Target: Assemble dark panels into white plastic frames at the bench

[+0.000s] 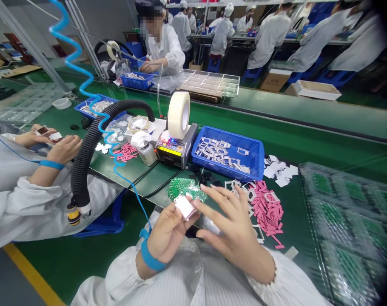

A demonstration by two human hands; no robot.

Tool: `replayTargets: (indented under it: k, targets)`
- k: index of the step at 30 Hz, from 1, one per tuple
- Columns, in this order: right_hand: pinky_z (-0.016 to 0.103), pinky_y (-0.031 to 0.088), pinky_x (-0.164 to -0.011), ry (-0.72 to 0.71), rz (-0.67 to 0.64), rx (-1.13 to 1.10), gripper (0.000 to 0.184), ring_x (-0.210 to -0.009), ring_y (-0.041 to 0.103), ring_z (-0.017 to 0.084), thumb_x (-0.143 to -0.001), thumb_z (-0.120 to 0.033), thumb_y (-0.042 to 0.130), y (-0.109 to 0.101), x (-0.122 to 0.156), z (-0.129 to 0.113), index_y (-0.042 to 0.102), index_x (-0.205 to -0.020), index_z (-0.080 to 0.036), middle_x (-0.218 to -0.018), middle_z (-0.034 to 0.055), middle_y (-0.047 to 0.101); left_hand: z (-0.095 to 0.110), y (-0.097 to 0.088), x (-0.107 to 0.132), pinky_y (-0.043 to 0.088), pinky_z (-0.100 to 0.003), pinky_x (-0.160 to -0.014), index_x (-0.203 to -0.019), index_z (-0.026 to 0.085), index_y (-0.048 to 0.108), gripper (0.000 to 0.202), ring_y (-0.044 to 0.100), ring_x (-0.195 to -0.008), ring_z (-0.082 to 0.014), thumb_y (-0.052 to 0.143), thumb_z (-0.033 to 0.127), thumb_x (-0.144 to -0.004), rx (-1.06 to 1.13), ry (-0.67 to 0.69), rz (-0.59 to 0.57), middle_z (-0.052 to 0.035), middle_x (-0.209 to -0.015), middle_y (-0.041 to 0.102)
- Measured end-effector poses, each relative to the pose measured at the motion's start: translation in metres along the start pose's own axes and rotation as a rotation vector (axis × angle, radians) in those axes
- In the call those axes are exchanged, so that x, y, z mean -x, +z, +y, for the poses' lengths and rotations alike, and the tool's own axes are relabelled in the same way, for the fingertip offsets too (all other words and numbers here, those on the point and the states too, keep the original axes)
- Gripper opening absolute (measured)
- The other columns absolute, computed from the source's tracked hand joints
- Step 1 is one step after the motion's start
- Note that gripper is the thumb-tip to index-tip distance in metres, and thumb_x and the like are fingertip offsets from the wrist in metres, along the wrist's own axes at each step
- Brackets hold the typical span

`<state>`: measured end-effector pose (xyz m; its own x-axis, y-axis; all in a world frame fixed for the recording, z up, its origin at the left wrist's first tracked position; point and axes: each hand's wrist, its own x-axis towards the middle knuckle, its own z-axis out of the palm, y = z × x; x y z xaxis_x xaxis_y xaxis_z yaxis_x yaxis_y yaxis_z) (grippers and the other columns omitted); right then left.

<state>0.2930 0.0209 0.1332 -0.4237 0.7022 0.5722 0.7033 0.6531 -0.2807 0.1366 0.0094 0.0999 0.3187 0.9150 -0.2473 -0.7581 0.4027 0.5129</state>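
One small, square, white-faced, pink-edged piece (183, 207), probably light and stiff, suits gripping by its edges; left fingers (172, 216) pinch it, right fingers (217, 199) spread.

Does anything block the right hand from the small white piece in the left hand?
Nothing visible does: the right hand is spread right beside the white piece, though whether they touch is unclear; the left hand holds it.

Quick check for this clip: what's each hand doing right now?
Left hand: closed, holding a small white-faced piece.
Right hand: open, fingers spread beside it; fingertip contact cannot be told.
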Motion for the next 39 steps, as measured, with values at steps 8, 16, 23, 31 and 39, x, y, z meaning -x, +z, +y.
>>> replayTargets:
  k: [8,16,23,31,39]
  targets:
    - [0.031,0.031,-0.064,0.175,0.026,-0.146,0.011,-0.061,0.048,0.014,-0.076,-0.026,0.058,0.015,-0.010,-0.008,0.062,-0.082,-0.018,-0.063,-0.0010,0.055,0.003,-0.009,-0.003,0.036,-0.043,-0.103,-0.116,0.026,0.062,0.041,0.050,-0.120,-0.0272,0.066,0.030,-0.076,-0.372,0.158,0.065,-0.0073,-0.134,0.055]
    - [0.032,0.031,-0.070,0.212,-0.382,-0.342,0.010,-0.061,0.048,0.013,-0.069,-0.017,0.062,0.024,-0.019,-0.010,0.065,-0.078,-0.018,-0.061,-0.0025,0.054,0.042,-0.031,0.011,0.004,-0.050,-0.113,-0.091,0.030,0.073,0.027,0.052,-0.120,-0.0281,0.065,0.014,-0.072,-1.038,0.304,-0.127,-0.0070,-0.107,0.072]
    - [0.025,0.032,-0.057,0.891,-0.249,-1.160,0.022,-0.054,0.043,0.010,-0.062,-0.036,0.073,0.079,-0.052,0.002,0.062,-0.065,-0.017,-0.056,-0.0044,0.052,0.045,-0.076,0.024,0.021,-0.044,-0.113,-0.090,0.024,0.074,0.019,0.062,-0.104,-0.0244,0.069,0.021,-0.071,-0.788,0.194,0.223,-0.0065,-0.100,0.074]
    - [0.020,0.037,-0.047,1.438,0.074,-1.342,0.022,-0.045,0.040,0.005,-0.087,-0.037,0.052,0.128,-0.098,0.024,0.056,-0.085,-0.015,-0.061,-0.0060,0.047,0.040,-0.117,0.033,0.042,-0.033,-0.102,-0.090,0.011,0.072,0.017,0.068,-0.092,-0.0197,0.066,0.014,-0.074,-0.010,0.032,0.520,-0.0126,-0.095,0.074]
    - [0.031,0.052,-0.068,1.606,0.141,-1.365,0.027,-0.080,0.060,0.014,-0.090,-0.034,0.052,0.133,-0.114,0.022,0.055,-0.109,-0.015,-0.101,0.0051,0.060,0.048,-0.118,0.029,0.041,-0.033,-0.103,-0.089,0.013,0.073,0.016,0.068,-0.091,-0.0182,0.065,0.012,-0.075,0.027,0.009,0.524,-0.0100,-0.095,0.075]
